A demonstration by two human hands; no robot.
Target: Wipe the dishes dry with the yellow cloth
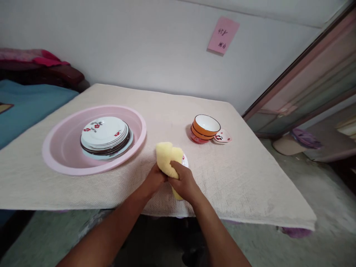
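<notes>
Over the table's front part, my two hands are close together around a fluffy yellow cloth. My right hand is closed on the cloth, its thumb lying on top. My left hand is closed at the cloth's left side, with its fingers mostly hidden beneath it. A small white dish with a red flower pattern peeks out behind the cloth at the right. Most of the dish is covered, so I cannot tell which fingers touch it.
On the left, a pink basin holds stacked plates with red flowers. Stacked orange bowls stand at the right beside a small patterned dish. A cream cloth covers the table. A pink note hangs on the wall.
</notes>
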